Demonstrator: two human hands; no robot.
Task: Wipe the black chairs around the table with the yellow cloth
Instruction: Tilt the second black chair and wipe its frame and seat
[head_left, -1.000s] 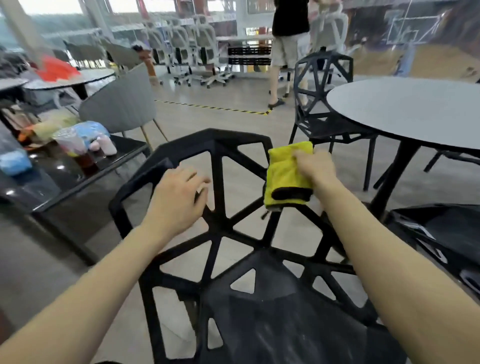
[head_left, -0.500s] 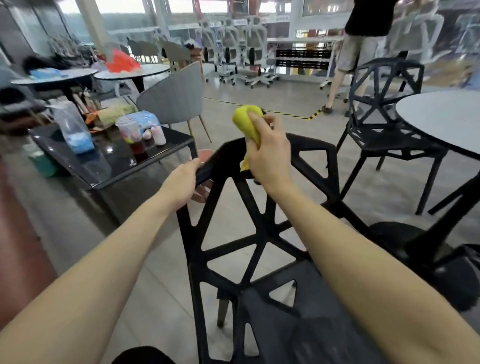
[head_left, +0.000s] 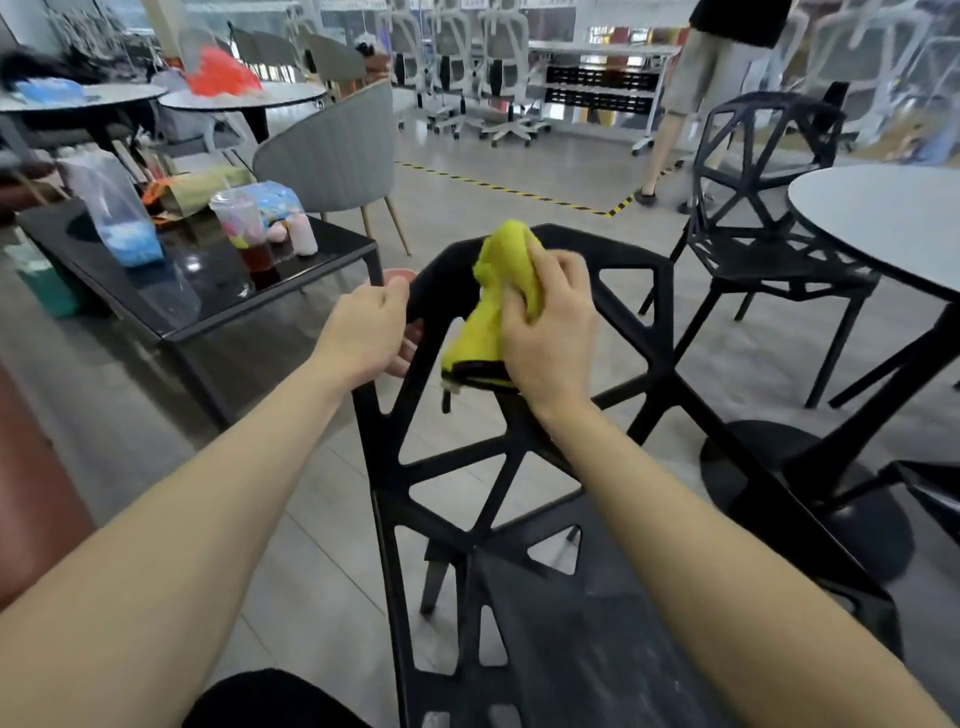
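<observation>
While the left hand grips the top left corner of the near black chair, its fingers curled tight around the frame, the right hand squeezes the yellow cloth against the chair's top edge in the middle of the frame. The cloth is bunched up, and its lower end with a dark trim hangs down over the chair back, just left of the right hand. The chair back is made of black bars with open triangle holes, and its seat fills the bottom middle of the frame. A second black chair stands at the upper right, beside a round bench with a pale top at the right edge. At the left, a dark shiny bench holds a cup with a red drink and a clear bag. A grey chair sits behind that bench. Near the top right, a person's legs show on the floor.
</observation>
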